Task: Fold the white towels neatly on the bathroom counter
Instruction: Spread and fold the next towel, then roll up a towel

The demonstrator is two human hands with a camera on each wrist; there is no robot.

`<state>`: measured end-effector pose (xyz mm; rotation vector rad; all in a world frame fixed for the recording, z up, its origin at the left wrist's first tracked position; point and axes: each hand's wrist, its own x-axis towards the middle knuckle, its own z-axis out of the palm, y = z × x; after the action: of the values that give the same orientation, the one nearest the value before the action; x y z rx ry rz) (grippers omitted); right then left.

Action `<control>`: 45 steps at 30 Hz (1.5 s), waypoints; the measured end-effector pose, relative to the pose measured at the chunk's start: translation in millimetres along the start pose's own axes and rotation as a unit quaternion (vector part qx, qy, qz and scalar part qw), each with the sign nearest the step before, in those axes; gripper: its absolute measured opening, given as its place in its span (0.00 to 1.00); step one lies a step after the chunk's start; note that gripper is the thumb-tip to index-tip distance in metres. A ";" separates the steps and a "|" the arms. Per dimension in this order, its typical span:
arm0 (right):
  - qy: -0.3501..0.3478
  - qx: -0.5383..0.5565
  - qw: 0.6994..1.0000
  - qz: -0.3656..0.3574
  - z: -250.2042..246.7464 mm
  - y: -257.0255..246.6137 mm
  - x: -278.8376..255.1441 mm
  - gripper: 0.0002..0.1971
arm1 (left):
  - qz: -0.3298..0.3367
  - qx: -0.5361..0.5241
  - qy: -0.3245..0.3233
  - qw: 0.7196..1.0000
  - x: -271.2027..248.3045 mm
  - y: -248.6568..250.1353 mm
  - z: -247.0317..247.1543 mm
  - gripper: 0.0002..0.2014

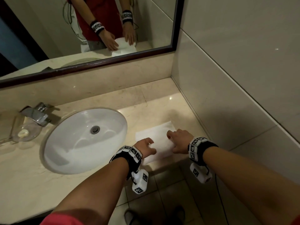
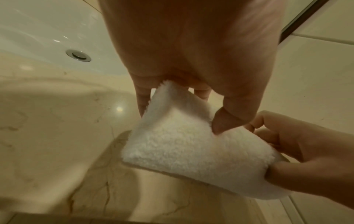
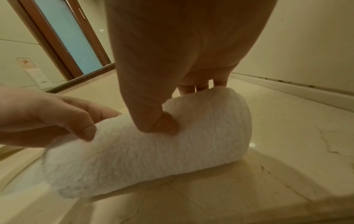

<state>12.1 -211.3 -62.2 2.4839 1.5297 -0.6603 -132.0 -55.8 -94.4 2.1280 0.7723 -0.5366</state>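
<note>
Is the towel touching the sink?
Apart. In the head view, a strip of bare counter shows between the white towel and the sink rim; the towel lies wholly on the counter.

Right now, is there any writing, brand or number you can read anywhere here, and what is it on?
No readable words anywhere.
Wrist bands: black-and-white square code patterns only, no letters.
Small sign on the wall, right wrist view: a picture and print, too blurred to read.
Faucet, sink, towel: no visible brand or label.
</note>
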 end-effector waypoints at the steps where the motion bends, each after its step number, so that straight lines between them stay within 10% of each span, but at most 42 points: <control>1: -0.002 0.004 1.000 0.001 0.4 0.6 2.7 0.25 | -0.004 -0.001 -0.004 1.000 3.1 -1.1 -1.2 0.23; 18: 0.030 0.030 0.999 0.018 -0.7 4.9 19.1 0.25 | -0.046 0.033 0.042 0.998 18.9 2.9 -9.8 0.26; 28: 0.184 -0.077 0.978 -0.062 9.5 3.8 3.8 0.10 | -0.027 0.081 0.145 0.986 4.9 15.6 -1.1 0.24; 34: 0.221 -0.080 0.970 -0.062 19.0 9.8 4.3 0.13 | 0.068 0.195 0.283 0.937 -10.9 19.6 13.0 0.18; 45: 0.168 -0.026 0.983 -0.069 28.4 14.6 -11.4 0.34 | 0.061 0.312 0.296 0.901 -14.1 20.3 47.8 0.36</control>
<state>12.3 -237.3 -83.9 2.5654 1.8190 -0.2201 -133.9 -108.7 -103.6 2.9872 0.8531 -0.0421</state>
